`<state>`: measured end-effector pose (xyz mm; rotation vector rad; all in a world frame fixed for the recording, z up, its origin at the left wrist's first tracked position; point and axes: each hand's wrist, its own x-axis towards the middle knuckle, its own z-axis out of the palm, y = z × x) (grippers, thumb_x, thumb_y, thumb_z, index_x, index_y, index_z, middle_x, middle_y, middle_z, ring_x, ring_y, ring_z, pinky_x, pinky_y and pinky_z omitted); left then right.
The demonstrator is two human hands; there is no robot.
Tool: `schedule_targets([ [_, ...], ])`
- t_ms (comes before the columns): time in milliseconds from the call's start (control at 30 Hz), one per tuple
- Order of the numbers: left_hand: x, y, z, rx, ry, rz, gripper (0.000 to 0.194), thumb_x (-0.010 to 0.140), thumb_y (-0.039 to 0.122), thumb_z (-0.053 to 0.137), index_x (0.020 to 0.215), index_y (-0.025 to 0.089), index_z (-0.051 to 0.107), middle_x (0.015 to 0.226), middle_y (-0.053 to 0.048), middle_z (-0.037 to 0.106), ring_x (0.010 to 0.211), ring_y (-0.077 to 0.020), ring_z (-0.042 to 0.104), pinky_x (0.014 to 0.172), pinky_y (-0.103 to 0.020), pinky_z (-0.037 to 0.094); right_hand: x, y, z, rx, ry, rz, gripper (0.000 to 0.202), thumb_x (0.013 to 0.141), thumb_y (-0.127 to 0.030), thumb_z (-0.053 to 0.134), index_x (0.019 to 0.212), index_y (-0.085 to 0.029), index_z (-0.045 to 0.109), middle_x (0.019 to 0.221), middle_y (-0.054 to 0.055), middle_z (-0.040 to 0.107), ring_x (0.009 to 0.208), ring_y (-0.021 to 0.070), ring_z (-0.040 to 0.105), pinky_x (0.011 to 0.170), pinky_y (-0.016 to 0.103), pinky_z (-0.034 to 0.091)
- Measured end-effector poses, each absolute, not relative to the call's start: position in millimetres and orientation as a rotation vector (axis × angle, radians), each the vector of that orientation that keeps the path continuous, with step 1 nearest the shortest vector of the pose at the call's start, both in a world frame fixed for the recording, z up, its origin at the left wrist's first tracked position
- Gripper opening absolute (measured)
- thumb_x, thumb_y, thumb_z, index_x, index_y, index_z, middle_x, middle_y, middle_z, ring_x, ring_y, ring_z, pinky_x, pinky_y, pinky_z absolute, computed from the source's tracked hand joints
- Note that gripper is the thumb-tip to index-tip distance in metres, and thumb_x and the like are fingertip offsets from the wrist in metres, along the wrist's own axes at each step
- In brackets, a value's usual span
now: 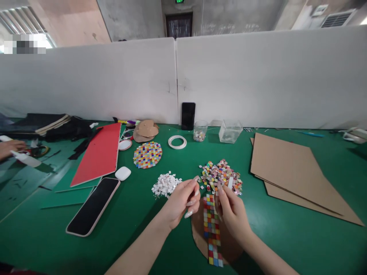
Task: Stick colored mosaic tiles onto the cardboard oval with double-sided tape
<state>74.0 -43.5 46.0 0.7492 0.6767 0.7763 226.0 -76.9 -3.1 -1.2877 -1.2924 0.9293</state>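
My left hand (183, 200) is closed in a pinch, thumb against forefinger, beside a pile of small white chips (166, 184). Whatever it may hold is too small to make out. My right hand (233, 208) is also closed, with a small flat white strip (230, 182) sticking up from its fingers. Between and below the hands lies a round cardboard disc (200, 233), partly hidden by my right hand. A band of multicoloured mosaic tiles (211, 225) runs down its middle and past its near edge. Loose coloured tiles (219, 175) are heaped just beyond my right hand.
A tile-covered disc (147, 155), white ring (177, 142), cup of tiles (200, 131) and clear box (230, 131) stand farther back. Cardboard sheets (286, 168) lie right; a phone (93, 206) and red board (100, 152) left. Another person's hand (11, 148) is at far left.
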Motion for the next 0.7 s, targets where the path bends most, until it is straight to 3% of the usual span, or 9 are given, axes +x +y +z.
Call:
schedule_targets([
  [167,73.8,-41.6,39.9,0.771,0.726,0.831,0.044,0.088,0.04,0.046,0.053,0.016,0.035,0.034,0.01,0.027,0.025,-0.0016,0.021,0.033,-0.018,0.011,229.5,-78.8,-12.0,-1.316,-1.238,0.91,0.03,0.09,-0.041,0.04,0.071,-0.019,0.046,0.056,-0.005,0.035,0.048,0.0107,0.032,0.043,0.022,0.029],
  [300,72.3,-39.6,42.0,0.737,0.653,0.818,0.04,0.088,0.041,0.046,0.058,0.015,0.04,0.042,0.007,0.037,0.031,-0.0027,0.033,0.037,-0.018,0.023,232.6,-80.2,-16.0,-1.33,-1.247,0.896,0.028,0.09,-0.04,0.039,0.075,-0.018,0.05,0.058,-0.004,0.038,0.05,0.0116,0.035,0.045,0.023,0.031],
  [433,70.8,-38.0,45.3,0.695,0.57,0.825,0.027,0.089,0.035,0.047,0.07,0.015,0.045,0.057,0.006,0.04,0.043,-0.0044,0.042,0.045,-0.019,0.034,232.6,-80.8,-14.9,-1.346,-1.241,0.89,0.031,0.091,-0.04,0.038,0.069,-0.02,0.045,0.054,-0.005,0.033,0.047,0.0109,0.032,0.043,0.023,0.029],
  [700,70.2,-35.2,38.7,0.754,0.727,0.903,0.024,0.086,0.035,0.052,0.075,0.014,0.05,0.054,0.007,0.041,0.042,-0.0044,0.041,0.042,-0.018,0.033,232.7,-81.9,-10.7,-1.345,-1.264,0.842,0.035,0.091,-0.041,0.038,0.062,-0.021,0.038,0.051,-0.006,0.034,0.045,0.0106,0.033,0.043,0.022,0.029],
])
